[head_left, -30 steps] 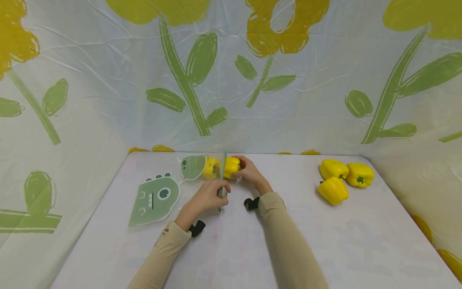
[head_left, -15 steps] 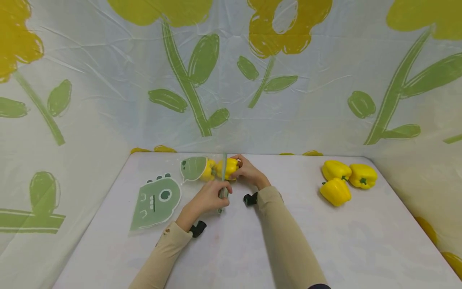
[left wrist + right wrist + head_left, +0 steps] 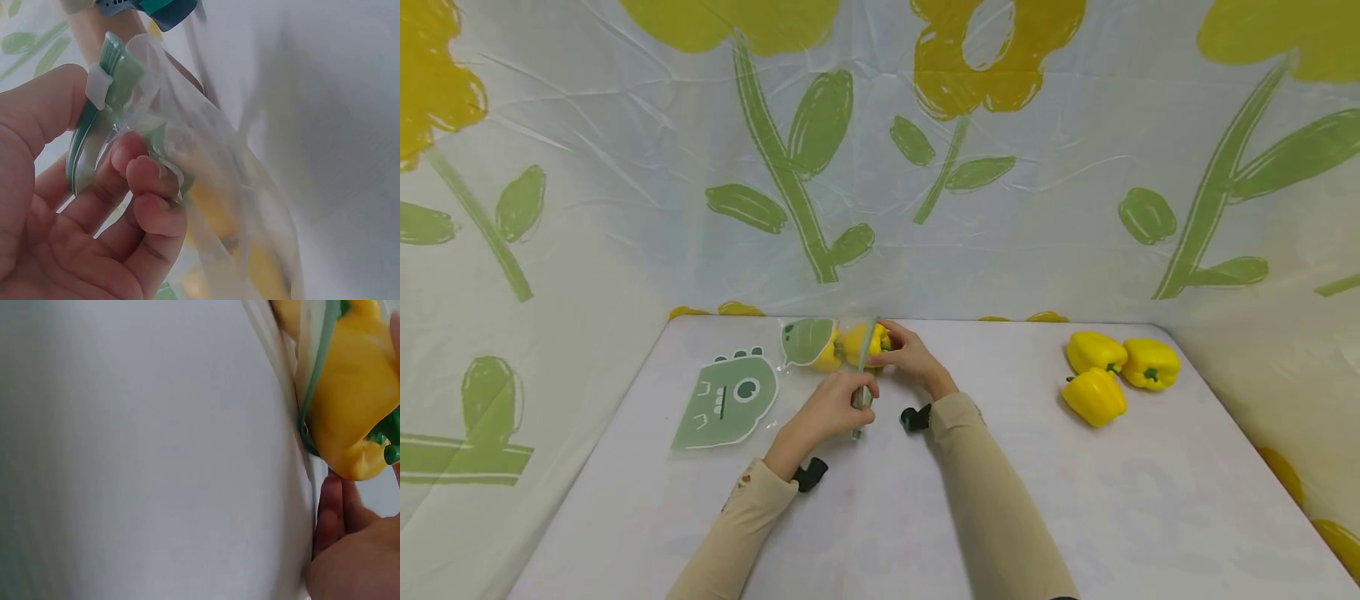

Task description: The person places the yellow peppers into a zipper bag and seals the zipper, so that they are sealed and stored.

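A clear zip bag with a green monster print lies toward the left, its mouth facing right. My left hand pinches the near side of its green-edged opening; a white slider shows there in the left wrist view. One yellow bell pepper is inside the bag, partly behind the print. A second yellow bell pepper is at the mouth, partly past the green edge, with its stem toward my right hand. The fingers of that hand hold it from the right side, some hidden behind it.
Three more yellow bell peppers sit grouped on the right of the white table. A flower-printed curtain rises behind the table. Dark wrist cameras hang beside both wrists.
My right hand has moved slightly left, taking the second bell pepper further into the bag's mouth. The bag's printed side has shifted and tilted a little. My left hand stays nearly in place.
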Tool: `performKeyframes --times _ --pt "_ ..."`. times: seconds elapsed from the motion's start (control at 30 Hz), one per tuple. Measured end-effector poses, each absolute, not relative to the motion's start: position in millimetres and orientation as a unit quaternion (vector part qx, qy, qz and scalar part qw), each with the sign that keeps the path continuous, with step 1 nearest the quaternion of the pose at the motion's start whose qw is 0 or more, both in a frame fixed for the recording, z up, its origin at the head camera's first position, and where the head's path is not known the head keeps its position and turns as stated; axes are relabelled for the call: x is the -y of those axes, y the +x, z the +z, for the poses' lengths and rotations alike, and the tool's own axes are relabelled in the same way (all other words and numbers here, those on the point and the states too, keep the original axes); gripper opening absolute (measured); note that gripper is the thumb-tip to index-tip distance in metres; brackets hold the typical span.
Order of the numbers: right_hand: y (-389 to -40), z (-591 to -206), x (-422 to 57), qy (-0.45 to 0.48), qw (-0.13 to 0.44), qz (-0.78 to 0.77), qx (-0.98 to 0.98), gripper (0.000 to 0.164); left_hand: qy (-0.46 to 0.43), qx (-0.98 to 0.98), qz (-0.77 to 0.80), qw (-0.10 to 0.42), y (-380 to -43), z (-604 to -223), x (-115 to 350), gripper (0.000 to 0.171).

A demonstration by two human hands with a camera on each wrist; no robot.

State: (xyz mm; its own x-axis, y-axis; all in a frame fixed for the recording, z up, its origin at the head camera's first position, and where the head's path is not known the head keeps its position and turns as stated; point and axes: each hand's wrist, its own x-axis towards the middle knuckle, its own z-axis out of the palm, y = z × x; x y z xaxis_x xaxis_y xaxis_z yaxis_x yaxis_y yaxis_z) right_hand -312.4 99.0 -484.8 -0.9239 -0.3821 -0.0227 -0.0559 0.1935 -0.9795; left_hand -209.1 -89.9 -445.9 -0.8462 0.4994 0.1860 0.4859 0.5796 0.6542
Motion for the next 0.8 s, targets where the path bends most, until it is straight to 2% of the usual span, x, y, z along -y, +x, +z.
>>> performKeyframes --times 0.3,0.57,0.8 --pt "-314 -482 -96 -0.153 0.179 -0.559 -0.795 0.086 0.266 -0.89 0.37 0.018 -210 -447 91 0.022" --pt "-316 -482 -104 -0.202 0.196 -0.559 -0.78 0.076 0.266 -0.892 0.366 0.02 -211 -448 92 0.023" --pt "-317 -480 -101 -0.188 0.197 -0.524 -0.807 0.077 0.29 -0.887 0.359 0.01 -212 -449 90 0.023"
